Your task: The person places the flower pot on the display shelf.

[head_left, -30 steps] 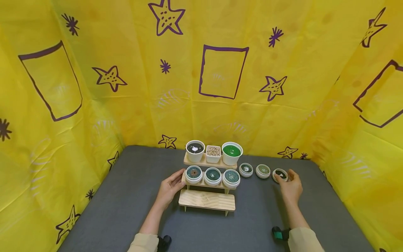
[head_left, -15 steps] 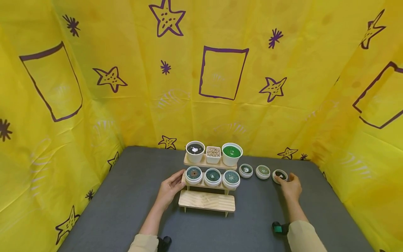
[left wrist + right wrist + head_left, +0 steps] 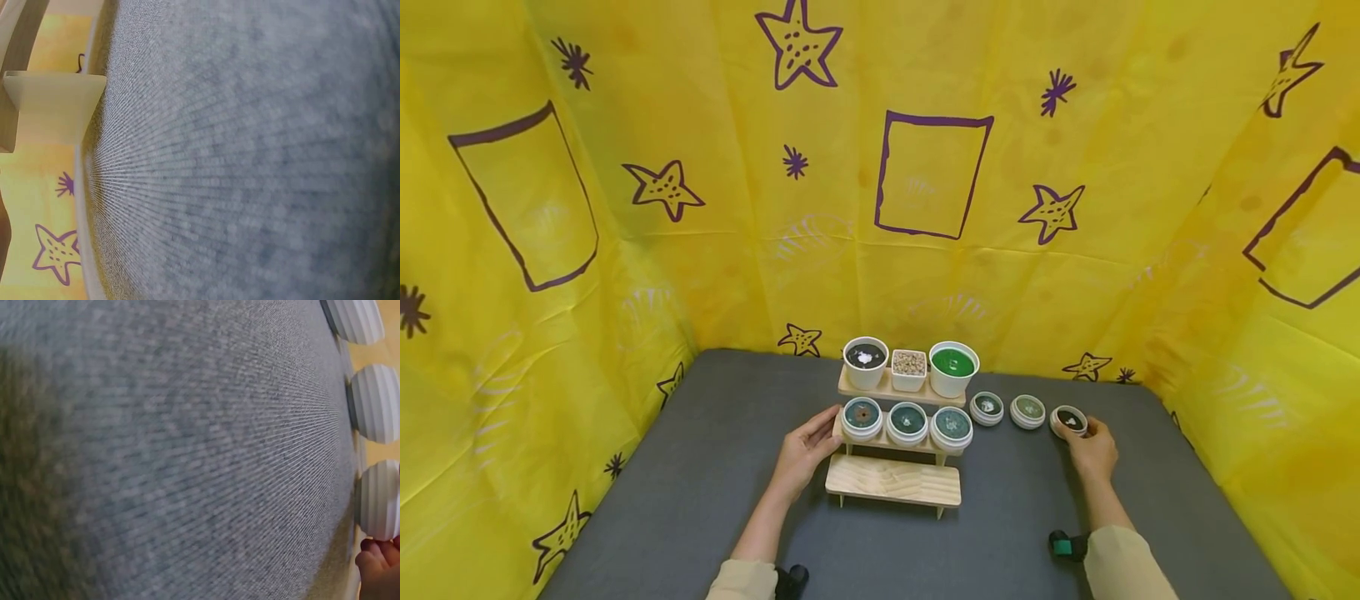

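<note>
A three-tier wooden display stand (image 3: 892,481) stands on the grey table. My left hand (image 3: 802,454) grips the left end of its middle tier, thumb in front and fingers behind. To the right, my right hand (image 3: 1093,450) holds a small round white pot (image 3: 1068,421) with a dark filling and a white patch, its fingers at the right and near side. In the right wrist view, fingertips meet the ribbed wall of that pot (image 3: 379,500). Two similar pots, one with dark green filling (image 3: 987,409) and one with lighter green (image 3: 1027,412), stand left of it.
The middle tier carries three round pots with teal fillings, the middle one (image 3: 907,423) darker. Above stand a grey-filled cup (image 3: 866,362), a square cup of beige bits (image 3: 908,369) and a green-filled cup (image 3: 954,368). A yellow patterned cloth (image 3: 737,250) surrounds the table.
The right thumb has slid from over the pot's rim down to its near side. My left hand stays at the stand; the pots hardly shift.
</note>
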Available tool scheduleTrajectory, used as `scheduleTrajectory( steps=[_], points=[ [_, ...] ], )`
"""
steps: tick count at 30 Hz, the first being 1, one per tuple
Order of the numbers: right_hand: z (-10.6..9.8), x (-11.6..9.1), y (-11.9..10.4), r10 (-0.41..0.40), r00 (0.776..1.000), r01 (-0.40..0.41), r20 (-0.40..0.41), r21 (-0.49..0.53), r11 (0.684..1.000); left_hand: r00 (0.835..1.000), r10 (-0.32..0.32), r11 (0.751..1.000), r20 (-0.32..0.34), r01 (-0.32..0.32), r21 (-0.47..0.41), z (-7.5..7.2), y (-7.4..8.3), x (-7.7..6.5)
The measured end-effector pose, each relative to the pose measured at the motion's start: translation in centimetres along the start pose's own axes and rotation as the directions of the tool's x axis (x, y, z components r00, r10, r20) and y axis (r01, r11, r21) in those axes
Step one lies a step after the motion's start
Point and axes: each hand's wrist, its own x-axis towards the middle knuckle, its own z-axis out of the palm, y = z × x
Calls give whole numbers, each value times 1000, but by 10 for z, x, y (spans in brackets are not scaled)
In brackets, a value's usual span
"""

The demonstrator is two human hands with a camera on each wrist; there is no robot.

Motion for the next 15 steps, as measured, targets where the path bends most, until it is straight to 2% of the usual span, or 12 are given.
scheduleTrajectory(
  steps=[10,15],
  points=[
    [-1,1,4,-31,999,30,-20,-42,999,1000,10,1000,4,-10,-2,0,0,0],
    [-1,1,5,-19,1000,18,-19,-35,999,1000,10,1000,6,-10,-11,0,-1,0]
  ],
)
